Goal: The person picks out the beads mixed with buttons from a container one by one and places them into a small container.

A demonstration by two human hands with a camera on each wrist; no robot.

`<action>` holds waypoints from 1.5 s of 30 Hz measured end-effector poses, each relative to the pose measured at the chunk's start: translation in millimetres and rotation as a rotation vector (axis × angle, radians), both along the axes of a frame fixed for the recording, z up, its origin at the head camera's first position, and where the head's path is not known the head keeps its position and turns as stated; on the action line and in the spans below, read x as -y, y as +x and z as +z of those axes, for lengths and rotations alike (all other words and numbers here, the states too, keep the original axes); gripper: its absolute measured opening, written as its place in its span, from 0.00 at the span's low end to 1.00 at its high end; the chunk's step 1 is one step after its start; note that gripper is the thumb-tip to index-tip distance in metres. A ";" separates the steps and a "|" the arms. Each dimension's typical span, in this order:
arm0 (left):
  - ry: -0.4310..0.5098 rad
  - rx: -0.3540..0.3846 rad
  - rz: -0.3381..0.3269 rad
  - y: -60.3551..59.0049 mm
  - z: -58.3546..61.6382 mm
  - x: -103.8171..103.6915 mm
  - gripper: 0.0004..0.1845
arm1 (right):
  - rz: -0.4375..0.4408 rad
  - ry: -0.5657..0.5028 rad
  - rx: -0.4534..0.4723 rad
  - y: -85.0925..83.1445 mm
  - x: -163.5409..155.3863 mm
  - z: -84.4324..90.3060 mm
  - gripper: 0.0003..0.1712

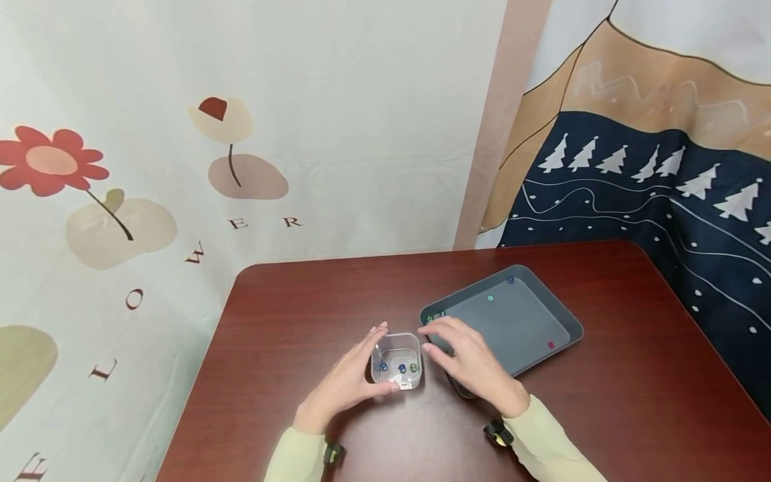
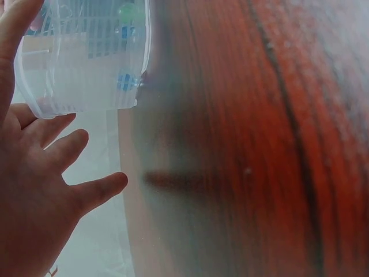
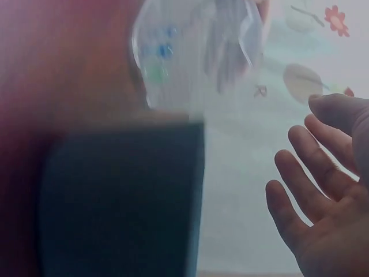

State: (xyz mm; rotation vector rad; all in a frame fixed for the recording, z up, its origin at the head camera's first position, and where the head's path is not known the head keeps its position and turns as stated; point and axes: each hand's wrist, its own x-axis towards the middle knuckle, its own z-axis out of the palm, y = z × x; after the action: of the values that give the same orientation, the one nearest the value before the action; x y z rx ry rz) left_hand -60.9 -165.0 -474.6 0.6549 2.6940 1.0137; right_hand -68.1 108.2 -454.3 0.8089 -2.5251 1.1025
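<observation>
Dark table (image 1: pixel 301 314): both hands, left (image 1: pixel 346 385) and right (image 1: pixel 472 361), fingers relaxed, flank clear box (image 1: pixel 397 361); beads inside blurred.

A small clear plastic box (image 1: pixel 398 360) stands upright and open on the desk (image 1: pixel 301 314), just left of a grey tray (image 1: pixel 512 321). Two blue beads and one green lie inside.

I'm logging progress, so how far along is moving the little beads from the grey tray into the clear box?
Roughly half done, at a guess. Three beads already lie in the clear box. In hand: the left hand rests against the box's side, and the right hand hovers open over the grey tray edge, holding nothing visible. Left: a teal bead, a blue bead, a red bead, and a small cluster at the tray's near corner.
</observation>
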 end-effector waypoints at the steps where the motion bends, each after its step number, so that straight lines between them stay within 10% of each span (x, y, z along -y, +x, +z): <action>1: -0.005 0.001 0.001 -0.1 0.0 -0.3 0.58 | -0.018 -0.008 0.008 -1.2 -4.1 1.7 0.16; 22: -0.028 0.004 0.004 -2.5 -0.2 0.1 0.59 | 0.014 0.140 0.139 -54.4 -39.6 34.3 0.23; 45: -0.040 -0.001 0.008 -1.2 -3.3 -0.8 0.59 | 0.200 0.282 0.452 -78.7 -34.2 7.6 0.19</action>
State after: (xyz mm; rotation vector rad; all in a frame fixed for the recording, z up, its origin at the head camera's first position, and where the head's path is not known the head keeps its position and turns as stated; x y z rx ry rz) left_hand -62.1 -164.2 -477.9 0.6372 2.7123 0.9589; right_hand -146.8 142.4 -446.7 0.9953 -3.0859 1.1054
